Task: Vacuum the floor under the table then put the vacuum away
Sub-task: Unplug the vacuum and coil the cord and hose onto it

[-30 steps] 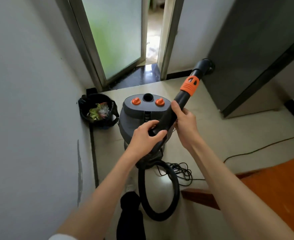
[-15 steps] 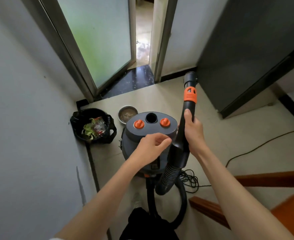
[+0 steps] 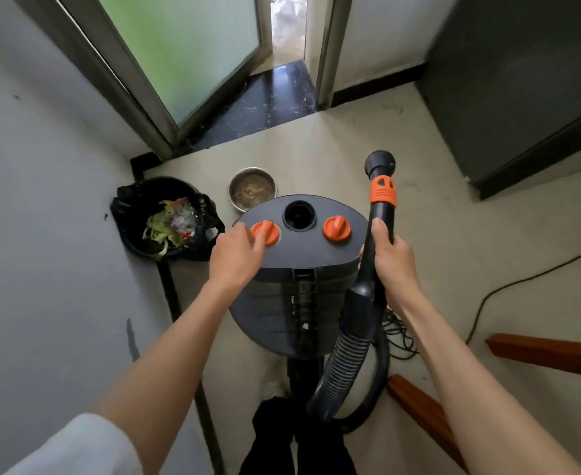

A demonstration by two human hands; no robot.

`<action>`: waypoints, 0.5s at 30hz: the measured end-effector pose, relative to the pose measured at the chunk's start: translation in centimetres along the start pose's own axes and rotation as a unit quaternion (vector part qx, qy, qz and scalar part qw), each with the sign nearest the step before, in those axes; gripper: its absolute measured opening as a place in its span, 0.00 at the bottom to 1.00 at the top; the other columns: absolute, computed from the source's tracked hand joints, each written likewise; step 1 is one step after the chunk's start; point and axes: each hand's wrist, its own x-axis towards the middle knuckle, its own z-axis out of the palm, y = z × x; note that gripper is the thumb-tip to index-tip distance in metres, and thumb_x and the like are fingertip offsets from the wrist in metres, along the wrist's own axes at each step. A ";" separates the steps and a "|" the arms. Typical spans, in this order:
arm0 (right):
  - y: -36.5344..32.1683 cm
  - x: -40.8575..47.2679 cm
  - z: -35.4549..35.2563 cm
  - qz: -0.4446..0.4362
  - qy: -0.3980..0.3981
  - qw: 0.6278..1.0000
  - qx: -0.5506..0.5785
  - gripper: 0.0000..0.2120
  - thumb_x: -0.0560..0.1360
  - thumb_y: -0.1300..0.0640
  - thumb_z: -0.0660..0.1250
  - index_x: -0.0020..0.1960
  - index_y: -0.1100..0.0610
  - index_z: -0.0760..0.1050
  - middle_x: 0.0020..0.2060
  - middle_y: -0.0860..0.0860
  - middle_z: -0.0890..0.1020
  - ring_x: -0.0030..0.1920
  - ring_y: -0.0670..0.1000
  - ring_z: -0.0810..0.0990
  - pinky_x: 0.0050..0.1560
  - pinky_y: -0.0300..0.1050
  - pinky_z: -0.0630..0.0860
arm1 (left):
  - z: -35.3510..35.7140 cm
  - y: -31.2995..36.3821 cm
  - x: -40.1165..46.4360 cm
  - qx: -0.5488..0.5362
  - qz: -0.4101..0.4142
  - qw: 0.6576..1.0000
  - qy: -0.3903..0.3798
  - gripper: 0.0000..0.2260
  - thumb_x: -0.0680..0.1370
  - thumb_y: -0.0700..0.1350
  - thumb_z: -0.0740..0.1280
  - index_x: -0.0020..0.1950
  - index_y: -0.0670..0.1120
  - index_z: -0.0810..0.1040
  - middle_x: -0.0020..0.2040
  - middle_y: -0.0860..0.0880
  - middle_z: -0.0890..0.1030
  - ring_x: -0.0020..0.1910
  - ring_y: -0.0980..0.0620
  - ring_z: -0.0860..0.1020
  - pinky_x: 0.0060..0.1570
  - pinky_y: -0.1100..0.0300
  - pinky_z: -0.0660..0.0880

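Head view: right hand point(image 3: 393, 258) grips the hose wand point(image 3: 378, 241), left hand point(image 3: 237, 255), loosely curled, touches the vacuum point(image 3: 299, 269) knob point(image 3: 265, 233); stowing looks unfinished.

Home hallway, frosted glass door point(image 3: 179, 53), pet bowl point(image 3: 252, 190), lined bin point(image 3: 165, 221)
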 end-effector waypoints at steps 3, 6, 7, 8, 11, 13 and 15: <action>0.8 2.2 0.5 -0.007 -0.010 1.000 -0.019 0.16 0.79 0.46 0.59 0.40 0.57 0.72 0.32 0.53 0.75 0.31 0.51 0.74 0.34 0.43 0.72 | 1.7 0.2 2.0 0.125 0.023 0.992 0.009 0.19 0.80 0.55 0.57 0.51 0.39 0.73 0.49 0.39 0.78 0.50 0.39 0.75 0.47 0.47 0.72; 1.8 3.5 0.5 0.004 -0.027 0.999 -0.030 0.16 0.79 0.46 0.59 0.41 0.56 0.72 0.32 0.52 0.75 0.30 0.50 0.74 0.31 0.40 0.72 | 2.5 0.2 3.0 0.221 0.061 0.973 0.022 0.17 0.81 0.53 0.54 0.50 0.40 0.74 0.50 0.39 0.78 0.51 0.39 0.74 0.44 0.50 0.67; 2.1 3.8 0.5 0.010 -0.030 0.999 -0.032 0.16 0.79 0.46 0.59 0.41 0.56 0.72 0.32 0.52 0.75 0.30 0.49 0.74 0.30 0.39 0.71 | 2.6 0.2 3.2 0.238 0.068 0.969 0.025 0.17 0.81 0.52 0.54 0.48 0.40 0.74 0.49 0.39 0.78 0.51 0.40 0.74 0.43 0.51 0.65; 2.4 4.0 0.4 0.016 -0.030 0.999 -0.035 0.16 0.79 0.46 0.59 0.42 0.57 0.72 0.33 0.52 0.75 0.30 0.49 0.74 0.30 0.38 0.71 | 2.7 0.3 3.4 0.250 0.073 0.965 0.026 0.16 0.81 0.51 0.54 0.45 0.41 0.72 0.48 0.39 0.79 0.50 0.40 0.74 0.42 0.51 0.63; 3.0 4.3 0.5 0.024 -0.037 0.998 -0.042 0.15 0.80 0.47 0.58 0.45 0.58 0.73 0.33 0.52 0.76 0.31 0.48 0.74 0.26 0.32 0.70 | 2.7 0.5 3.7 0.242 0.078 0.967 0.027 0.14 0.81 0.49 0.55 0.39 0.43 0.67 0.44 0.39 0.79 0.47 0.40 0.73 0.41 0.52 0.62; 3.3 4.3 0.6 0.024 -0.042 0.998 -0.045 0.15 0.80 0.47 0.58 0.45 0.58 0.73 0.34 0.52 0.76 0.32 0.48 0.74 0.25 0.30 0.69 | 2.9 0.5 3.5 0.209 0.066 0.975 0.030 0.14 0.81 0.49 0.55 0.38 0.43 0.67 0.43 0.38 0.78 0.46 0.39 0.73 0.42 0.50 0.64; 3.5 4.4 0.7 0.024 -0.046 0.998 -0.044 0.14 0.80 0.47 0.58 0.44 0.56 0.73 0.34 0.52 0.76 0.33 0.48 0.75 0.28 0.32 0.71 | 3.1 0.6 3.4 0.177 0.051 0.982 0.040 0.14 0.81 0.48 0.56 0.38 0.42 0.67 0.42 0.37 0.78 0.45 0.38 0.74 0.43 0.49 0.66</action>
